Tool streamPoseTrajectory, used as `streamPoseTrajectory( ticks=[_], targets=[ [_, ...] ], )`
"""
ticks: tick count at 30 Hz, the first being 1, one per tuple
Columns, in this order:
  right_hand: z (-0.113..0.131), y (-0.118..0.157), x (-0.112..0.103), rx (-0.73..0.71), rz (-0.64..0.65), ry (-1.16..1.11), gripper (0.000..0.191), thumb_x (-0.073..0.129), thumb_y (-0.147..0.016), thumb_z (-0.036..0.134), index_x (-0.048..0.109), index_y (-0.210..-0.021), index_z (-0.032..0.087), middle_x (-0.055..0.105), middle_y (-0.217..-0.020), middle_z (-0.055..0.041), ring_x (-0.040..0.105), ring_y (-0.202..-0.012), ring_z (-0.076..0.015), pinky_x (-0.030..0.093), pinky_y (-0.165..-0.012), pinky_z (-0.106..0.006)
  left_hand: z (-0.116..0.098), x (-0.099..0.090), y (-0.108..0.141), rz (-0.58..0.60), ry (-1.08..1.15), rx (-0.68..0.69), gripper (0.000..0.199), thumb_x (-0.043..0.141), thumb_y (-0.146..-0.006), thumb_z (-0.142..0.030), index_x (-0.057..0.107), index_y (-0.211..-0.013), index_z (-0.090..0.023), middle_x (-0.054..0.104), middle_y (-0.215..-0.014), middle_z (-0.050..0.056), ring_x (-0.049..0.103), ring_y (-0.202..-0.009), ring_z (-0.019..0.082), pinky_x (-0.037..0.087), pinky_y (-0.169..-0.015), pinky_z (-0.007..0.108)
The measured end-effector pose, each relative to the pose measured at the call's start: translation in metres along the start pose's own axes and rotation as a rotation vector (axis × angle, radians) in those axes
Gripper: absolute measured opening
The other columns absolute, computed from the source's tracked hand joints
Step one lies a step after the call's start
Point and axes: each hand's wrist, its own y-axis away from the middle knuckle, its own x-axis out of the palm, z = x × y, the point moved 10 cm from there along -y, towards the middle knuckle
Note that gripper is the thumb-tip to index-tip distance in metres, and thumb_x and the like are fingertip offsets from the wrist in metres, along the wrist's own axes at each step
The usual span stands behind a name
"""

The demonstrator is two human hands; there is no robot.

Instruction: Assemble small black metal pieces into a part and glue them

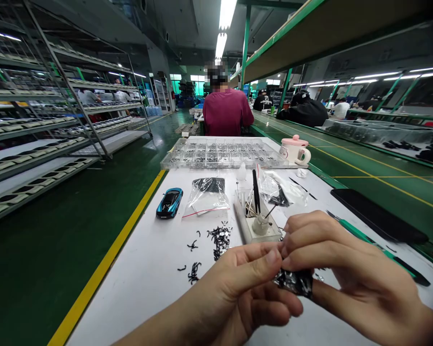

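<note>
Hands low in the frame, close together above the white surface [147, 269]. Left hand [245, 288] and right hand [346, 269] both pinching a small plastic bag [296, 282] of black parts, fingertips meeting at its top edge, probably for opening. Loose black clips [218, 239] spread just behind, near a tool holder [260, 226].

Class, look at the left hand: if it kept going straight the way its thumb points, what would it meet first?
The left hand points rightward at the right hand; their fingertips already meet over the small black part, so it would press into those first.
</note>
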Motion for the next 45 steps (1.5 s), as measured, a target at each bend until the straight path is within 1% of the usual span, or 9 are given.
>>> streamPoseTrajectory(
  ticks=[3,6,10,14,18,23,28,34,45],
  targets=[
    [-0.003,0.000,-0.002,0.020,-0.021,0.001,0.030,0.059,-0.085,0.011,0.057,-0.112,0.024,0.066,-0.098,-0.0057,0.061,-0.096,-0.0240,0.048,-0.089,-0.042,0.000,0.000,0.001,-0.003,0.010,-0.007,0.012,0.067,-0.088,-0.017,0.071,-0.095,-0.007,0.068,-0.068,0.003,0.068,-0.060,0.006,0.053,-0.056,0.008],
    [-0.009,-0.002,-0.004,0.025,-0.034,-0.054,0.035,0.057,-0.085,0.006,0.056,-0.114,0.025,0.063,-0.097,-0.0055,0.060,-0.096,-0.0231,0.051,-0.082,-0.039,-0.010,0.002,0.001,0.011,-0.074,0.045,0.012,0.066,-0.087,-0.011,0.070,-0.098,-0.008,0.071,-0.074,0.006,0.070,-0.066,0.008,0.054,-0.060,0.010],
    [-0.021,-0.001,-0.005,0.110,-0.057,-0.087,0.050,0.060,-0.083,0.004,0.050,-0.127,0.025,0.056,-0.117,-0.0062,0.050,-0.115,-0.0219,0.046,-0.098,-0.035,-0.034,-0.004,0.006,-0.112,-0.439,0.218,0.037,0.074,-0.081,-0.013,0.064,-0.117,-0.015,0.074,-0.095,0.008,0.072,-0.079,0.014,0.056,-0.068,0.015],
    [-0.023,0.002,-0.005,0.176,-0.070,-0.136,0.059,0.057,-0.085,0.004,0.040,-0.137,0.025,0.044,-0.134,-0.0070,0.035,-0.132,-0.0217,0.033,-0.112,-0.033,-0.051,0.001,0.016,-0.193,-0.731,0.422,0.040,0.072,-0.084,-0.022,0.062,-0.122,-0.027,0.076,-0.084,0.000,0.072,-0.086,0.015,0.055,-0.075,0.015],
    [-0.019,0.004,-0.006,0.159,-0.118,-0.168,0.055,0.058,-0.084,0.004,0.043,-0.132,0.026,0.046,-0.129,-0.0070,0.040,-0.127,-0.0217,0.036,-0.110,-0.033,-0.058,0.013,0.027,-0.240,-0.941,0.606,0.038,0.073,-0.082,-0.016,0.066,-0.116,-0.031,0.074,-0.080,-0.005,0.071,-0.083,0.013,0.055,-0.070,0.011],
    [-0.018,0.005,-0.006,0.144,-0.166,-0.170,0.053,0.060,-0.083,0.004,0.046,-0.129,0.027,0.052,-0.121,-0.0067,0.047,-0.120,-0.0213,0.043,-0.103,-0.033,-0.060,0.022,0.030,-0.244,-0.921,0.676,0.036,0.073,-0.079,-0.008,0.068,-0.108,-0.029,0.074,-0.095,-0.005,0.071,-0.078,0.011,0.057,-0.074,0.013],
    [-0.014,0.004,-0.007,0.136,-0.156,-0.180,0.053,0.060,-0.083,0.002,0.047,-0.129,0.026,0.052,-0.120,-0.0063,0.048,-0.118,-0.0201,0.044,-0.102,-0.031,-0.059,0.023,0.029,-0.226,-0.930,0.694,0.036,0.072,-0.079,-0.005,0.066,-0.105,-0.029,0.074,-0.094,-0.007,0.071,-0.078,0.010,0.058,-0.074,0.012],
    [-0.014,0.005,-0.006,0.138,-0.158,-0.183,0.054,0.059,-0.084,-0.001,0.047,-0.128,0.026,0.052,-0.122,-0.0056,0.046,-0.120,-0.0199,0.046,-0.099,-0.030,-0.058,0.025,0.032,-0.169,-0.906,0.766,0.050,0.064,-0.078,0.005,0.066,-0.107,-0.035,0.072,-0.101,-0.011,0.071,-0.080,0.007,0.056,-0.075,0.008],
    [-0.011,0.005,-0.009,0.131,-0.159,-0.174,0.053,0.058,-0.084,-0.001,0.047,-0.127,0.026,0.053,-0.120,-0.0036,0.047,-0.119,-0.0176,0.046,-0.098,-0.027,-0.056,0.023,0.033,-0.168,-0.908,0.759,0.051,0.065,-0.078,0.006,0.066,-0.107,-0.036,0.073,-0.100,-0.012,0.071,-0.080,0.007,0.056,-0.075,0.007]
  ],
)
